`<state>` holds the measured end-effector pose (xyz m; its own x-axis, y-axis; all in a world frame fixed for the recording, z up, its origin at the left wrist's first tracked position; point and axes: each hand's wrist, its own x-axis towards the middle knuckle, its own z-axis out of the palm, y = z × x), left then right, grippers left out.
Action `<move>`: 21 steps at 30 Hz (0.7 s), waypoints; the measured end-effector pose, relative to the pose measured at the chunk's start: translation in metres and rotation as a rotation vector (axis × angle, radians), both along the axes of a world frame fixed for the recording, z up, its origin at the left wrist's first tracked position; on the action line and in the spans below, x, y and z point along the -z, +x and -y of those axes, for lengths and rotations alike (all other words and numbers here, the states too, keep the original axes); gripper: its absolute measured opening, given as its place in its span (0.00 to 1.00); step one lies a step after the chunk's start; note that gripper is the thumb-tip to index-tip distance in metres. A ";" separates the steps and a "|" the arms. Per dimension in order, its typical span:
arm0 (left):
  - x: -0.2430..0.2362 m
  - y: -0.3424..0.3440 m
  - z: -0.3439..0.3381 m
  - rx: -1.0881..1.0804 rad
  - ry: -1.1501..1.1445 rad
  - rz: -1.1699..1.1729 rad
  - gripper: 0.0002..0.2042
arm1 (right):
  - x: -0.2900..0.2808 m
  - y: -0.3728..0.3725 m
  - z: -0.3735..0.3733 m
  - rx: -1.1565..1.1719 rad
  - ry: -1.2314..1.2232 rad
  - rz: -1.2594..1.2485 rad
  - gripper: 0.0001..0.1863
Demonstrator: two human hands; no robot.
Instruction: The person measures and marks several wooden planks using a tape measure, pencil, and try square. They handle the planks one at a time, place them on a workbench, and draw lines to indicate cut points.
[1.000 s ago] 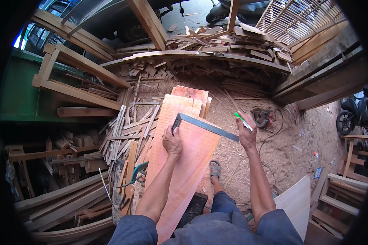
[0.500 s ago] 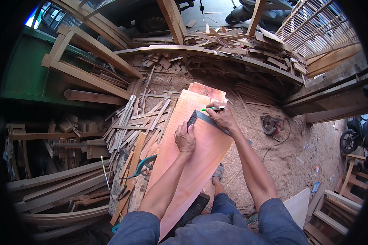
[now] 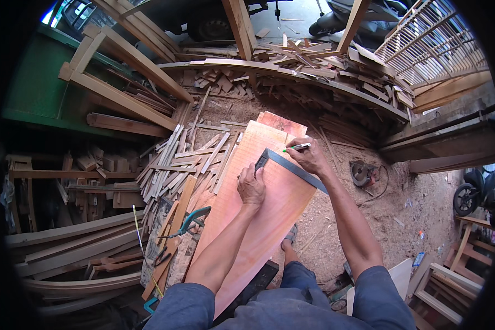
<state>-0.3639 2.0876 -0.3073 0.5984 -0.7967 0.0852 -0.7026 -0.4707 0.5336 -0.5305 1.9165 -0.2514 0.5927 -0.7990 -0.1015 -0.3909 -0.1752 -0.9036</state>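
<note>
A wide pinkish wooden board (image 3: 247,231) stretches away from me across the middle. On it lies a dark metal try square (image 3: 296,169), its long blade slanting to the right and past the board's edge. My left hand (image 3: 251,187) is closed on the square's short stock, thumb on top, pressing it to the board. My right hand (image 3: 311,158) pinches a white pen (image 3: 299,147) with a green tip. That tip is just beyond the blade, near the board's surface; whether it touches I cannot tell. A second, reddish board end (image 3: 283,122) shows beyond.
A teal clamp (image 3: 191,221) and a pair of pliers (image 3: 162,256) are left of the board. Thin wood strips (image 3: 173,151) pile up at left. On the sawdust floor at right lies a circular saw (image 3: 362,173) with its cord. Offcuts heap at the back.
My right hand has shifted slightly right with the pen, whose tip has moved right along the blade. More of the blade is uncovered. My left hand stays on the square.
</note>
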 end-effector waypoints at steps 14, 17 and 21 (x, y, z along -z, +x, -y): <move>0.001 0.002 0.000 0.002 0.035 -0.015 0.16 | -0.029 -0.068 -0.034 -0.035 0.008 -0.015 0.10; 0.002 0.002 0.000 0.007 0.030 0.006 0.16 | -0.025 -0.077 -0.035 -0.050 -0.054 -0.068 0.11; 0.003 0.001 -0.001 0.002 0.009 -0.003 0.15 | -0.032 -0.113 -0.039 -0.112 -0.078 -0.234 0.10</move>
<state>-0.3630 2.0889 -0.3106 0.5972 -0.7984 0.0768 -0.7021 -0.4740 0.5314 -0.6434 1.9558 -0.2192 0.6456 -0.7404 -0.1871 -0.5622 -0.2948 -0.7727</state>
